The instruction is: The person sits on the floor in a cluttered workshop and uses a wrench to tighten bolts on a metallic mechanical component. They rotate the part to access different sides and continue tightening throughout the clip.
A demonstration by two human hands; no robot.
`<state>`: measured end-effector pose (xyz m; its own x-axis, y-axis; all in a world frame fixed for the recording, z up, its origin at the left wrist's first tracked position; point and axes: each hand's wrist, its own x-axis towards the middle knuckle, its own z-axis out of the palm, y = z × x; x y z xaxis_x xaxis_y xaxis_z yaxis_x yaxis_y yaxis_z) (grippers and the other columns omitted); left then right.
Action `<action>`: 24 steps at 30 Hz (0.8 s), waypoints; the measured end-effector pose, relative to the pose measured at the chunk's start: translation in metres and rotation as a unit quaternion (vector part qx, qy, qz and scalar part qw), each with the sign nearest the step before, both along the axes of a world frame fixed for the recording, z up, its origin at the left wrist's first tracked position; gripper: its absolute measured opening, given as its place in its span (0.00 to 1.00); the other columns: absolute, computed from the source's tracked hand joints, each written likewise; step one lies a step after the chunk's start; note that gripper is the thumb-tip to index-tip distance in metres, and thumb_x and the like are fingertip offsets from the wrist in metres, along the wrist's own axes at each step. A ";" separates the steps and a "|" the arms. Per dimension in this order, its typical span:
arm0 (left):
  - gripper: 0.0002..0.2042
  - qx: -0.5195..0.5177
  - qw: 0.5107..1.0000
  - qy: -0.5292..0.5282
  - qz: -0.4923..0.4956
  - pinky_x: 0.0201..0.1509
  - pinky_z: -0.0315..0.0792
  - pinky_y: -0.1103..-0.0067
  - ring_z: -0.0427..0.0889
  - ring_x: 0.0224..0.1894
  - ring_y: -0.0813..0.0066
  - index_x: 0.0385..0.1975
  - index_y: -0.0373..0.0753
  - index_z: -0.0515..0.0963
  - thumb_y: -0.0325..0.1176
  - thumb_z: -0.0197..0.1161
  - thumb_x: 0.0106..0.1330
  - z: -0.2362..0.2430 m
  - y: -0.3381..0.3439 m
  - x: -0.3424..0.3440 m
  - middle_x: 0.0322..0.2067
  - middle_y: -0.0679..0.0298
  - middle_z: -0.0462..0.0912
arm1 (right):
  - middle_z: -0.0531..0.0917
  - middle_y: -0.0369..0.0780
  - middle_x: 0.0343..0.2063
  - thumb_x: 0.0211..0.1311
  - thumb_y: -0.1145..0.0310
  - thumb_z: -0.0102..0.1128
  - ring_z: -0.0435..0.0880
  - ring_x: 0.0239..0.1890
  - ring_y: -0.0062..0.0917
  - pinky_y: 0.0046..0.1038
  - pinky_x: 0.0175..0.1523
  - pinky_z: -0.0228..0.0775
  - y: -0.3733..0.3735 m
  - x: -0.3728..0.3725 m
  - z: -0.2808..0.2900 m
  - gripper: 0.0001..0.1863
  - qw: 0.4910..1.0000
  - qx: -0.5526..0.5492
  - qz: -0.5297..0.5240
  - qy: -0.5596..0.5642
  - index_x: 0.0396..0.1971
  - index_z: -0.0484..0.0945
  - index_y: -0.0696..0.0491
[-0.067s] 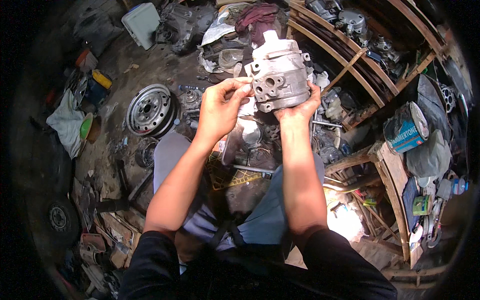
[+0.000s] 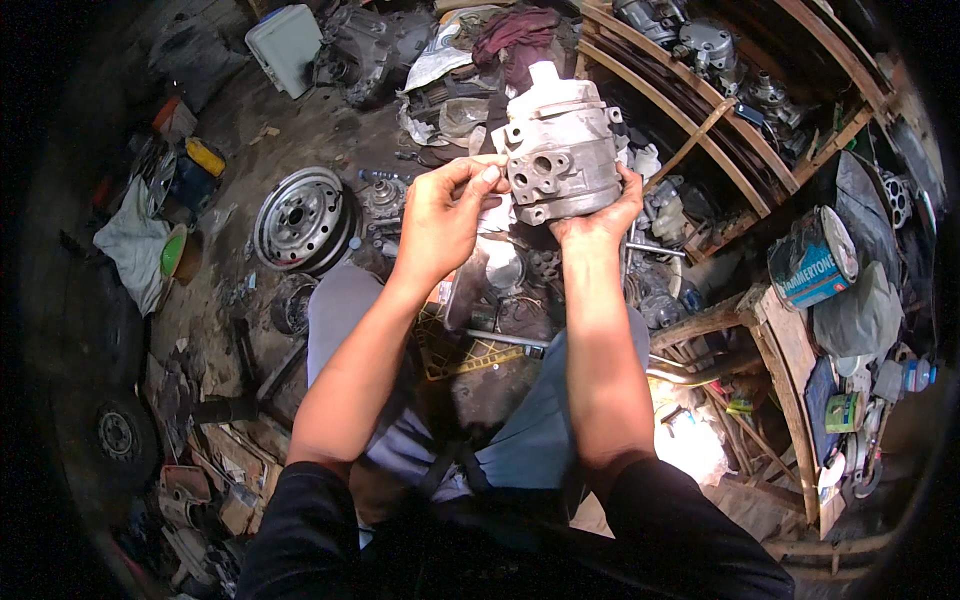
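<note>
A silvery metal car air-conditioning compressor (image 2: 568, 160) is held up in front of me, its body roughly cylindrical. Two round port holes and several bolt lugs face me. My right hand (image 2: 600, 208) supports it from below and from the right, fingers wrapped round its lower side. At its left edge, my left hand (image 2: 450, 205) has thumb and forefinger pinched together, close against the housing. Whatever lies between those fingertips is too small or hidden to make out. Something white (image 2: 498, 216) shows just under the left fingers, beside the compressor.
Beneath my hands, loose metal parts lie around a yellow plastic crate (image 2: 470, 358). A steel wheel rim (image 2: 300, 218) stands to the left. Wooden slatted shelving (image 2: 690, 110) holding more metal units is at the far right. A blue-labelled paint can (image 2: 815, 260) sits nearer on the right.
</note>
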<state>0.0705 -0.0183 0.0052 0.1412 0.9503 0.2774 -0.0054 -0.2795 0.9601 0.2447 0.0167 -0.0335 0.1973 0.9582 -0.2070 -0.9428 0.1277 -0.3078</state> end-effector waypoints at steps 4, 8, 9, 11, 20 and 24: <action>0.09 0.094 0.994 0.030 0.035 0.46 0.80 0.77 0.85 0.40 0.76 0.45 0.31 0.81 0.21 0.60 0.67 0.001 0.004 0.003 0.41 0.57 0.85 | 0.80 0.46 0.51 0.54 0.48 0.48 0.80 0.52 0.42 0.49 0.57 0.72 0.006 -0.002 0.003 0.33 1.000 0.018 0.000 0.011 0.55 0.74 0.55; 0.12 0.271 0.935 0.223 0.050 0.44 0.80 0.71 0.86 0.43 0.62 0.45 0.37 0.81 0.20 0.62 0.63 0.003 0.001 0.001 0.47 0.53 0.79 | 0.80 0.46 0.51 0.54 0.49 0.47 0.81 0.51 0.42 0.49 0.56 0.73 0.008 -0.005 0.003 0.32 0.999 0.028 0.009 0.025 0.55 0.74 0.55; 0.11 0.295 0.915 0.272 0.049 0.43 0.80 0.70 0.86 0.43 0.59 0.45 0.37 0.81 0.20 0.61 0.64 0.002 -0.002 0.000 0.48 0.53 0.78 | 0.81 0.46 0.51 0.54 0.49 0.47 0.81 0.51 0.42 0.49 0.56 0.73 0.008 -0.005 0.002 0.32 0.999 0.020 0.013 0.028 0.55 0.74 0.55; 0.11 0.320 0.900 0.291 0.059 0.39 0.80 0.68 0.85 0.38 0.57 0.46 0.40 0.81 0.25 0.64 0.64 0.002 -0.002 0.001 0.49 0.52 0.74 | 0.81 0.46 0.50 0.54 0.49 0.49 0.81 0.51 0.42 0.49 0.56 0.73 0.008 -0.007 0.001 0.32 0.999 0.028 0.014 0.031 0.54 0.74 0.55; 0.09 0.297 0.915 0.271 0.043 0.39 0.81 0.71 0.84 0.38 0.63 0.39 0.37 0.82 0.27 0.70 0.61 0.001 -0.005 0.003 0.44 0.54 0.79 | 0.81 0.46 0.49 0.52 0.49 0.53 0.82 0.49 0.42 0.46 0.54 0.74 0.003 -0.002 -0.001 0.34 0.998 0.049 0.025 -0.025 0.54 0.74 0.57; 0.06 0.181 0.980 0.050 0.070 0.41 0.80 0.77 0.83 0.39 0.77 0.30 0.30 0.80 0.26 0.69 0.63 -0.005 0.000 -0.008 0.31 0.61 0.83 | 0.80 0.46 0.50 0.51 0.51 0.57 0.80 0.51 0.42 0.45 0.56 0.74 -0.003 0.005 -0.002 0.34 0.998 0.061 0.022 -0.023 0.55 0.74 0.57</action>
